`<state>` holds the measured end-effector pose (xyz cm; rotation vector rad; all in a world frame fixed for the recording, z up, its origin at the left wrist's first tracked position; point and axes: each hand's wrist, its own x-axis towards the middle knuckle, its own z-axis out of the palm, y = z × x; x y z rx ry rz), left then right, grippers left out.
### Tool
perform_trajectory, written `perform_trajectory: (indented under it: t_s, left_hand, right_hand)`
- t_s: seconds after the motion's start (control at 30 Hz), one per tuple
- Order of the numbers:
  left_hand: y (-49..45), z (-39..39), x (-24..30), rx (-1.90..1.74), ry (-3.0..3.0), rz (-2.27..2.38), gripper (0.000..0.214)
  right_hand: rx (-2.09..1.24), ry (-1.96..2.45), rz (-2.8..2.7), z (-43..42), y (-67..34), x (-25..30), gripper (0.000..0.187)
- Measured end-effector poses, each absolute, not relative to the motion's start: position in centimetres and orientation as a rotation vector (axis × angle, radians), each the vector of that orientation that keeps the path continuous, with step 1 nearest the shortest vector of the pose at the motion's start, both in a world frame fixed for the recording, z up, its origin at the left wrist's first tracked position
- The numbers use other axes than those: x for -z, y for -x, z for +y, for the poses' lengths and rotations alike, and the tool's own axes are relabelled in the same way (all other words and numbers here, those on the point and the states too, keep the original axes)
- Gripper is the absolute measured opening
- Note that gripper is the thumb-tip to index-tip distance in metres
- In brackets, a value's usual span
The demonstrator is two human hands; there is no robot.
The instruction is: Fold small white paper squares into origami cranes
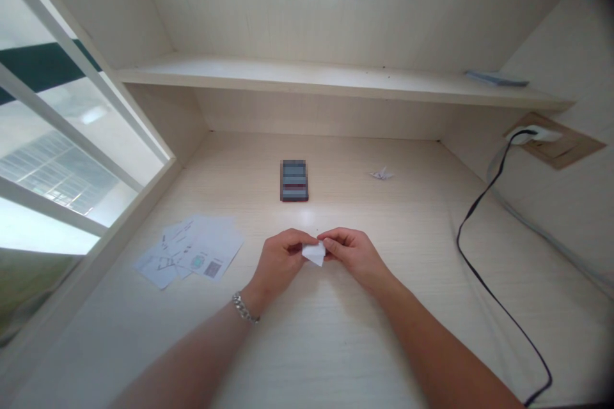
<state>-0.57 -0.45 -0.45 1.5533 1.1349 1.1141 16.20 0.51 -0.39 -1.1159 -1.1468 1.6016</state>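
Observation:
Between my two hands, just over the middle of the desk (307, 358), is a small folded piece of white paper (313, 254). My left hand (284, 260) pinches its left side, thumb and fingers closed together. Its upper right edge is gripped by my right hand (354, 252), also in a pinch. One pointed corner of the paper hangs down toward me. The fingers cover part of the folds. A small folded paper crane (382, 174) rests farther back on the right.
Printed paper sheets (215, 236) overlap on the left. A phone with a blurred screen (294, 180) lies beyond my hands. On the right, a black cable (472, 268) runs from a wall socket (559, 140) down over the desk. A shelf (307, 73) spans the back.

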Motion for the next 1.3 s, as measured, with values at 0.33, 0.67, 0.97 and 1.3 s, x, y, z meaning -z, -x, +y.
perform_trajectory:
  t_s: [0.33, 0.67, 0.97, 1.3]
  left_hand:
    - [-0.1, -0.8, 0.2, -1.125, -1.527, 1.346, 0.011]
    - [0.2, -0.2, 0.5, -1.071, -1.487, 1.219, 0.019]
    - [-0.1, -0.2, 0.4, -0.980, -1.278, 1.019, 0.015]
    - [0.1, -0.5, 0.0, -1.136, -1.542, 1.480, 0.016]
  right_hand:
    - [-1.640, 1.088, -1.055, 0.3, -15.6, 1.1, 0.023]
    - [-1.680, 1.132, -0.993, 0.3, -15.7, 0.5, 0.024]
    - [-1.745, 1.089, -0.972, 0.2, -15.7, 0.5, 0.025]
    - [-1.498, 1.140, -1.215, -0.5, -14.7, 0.3, 0.036]
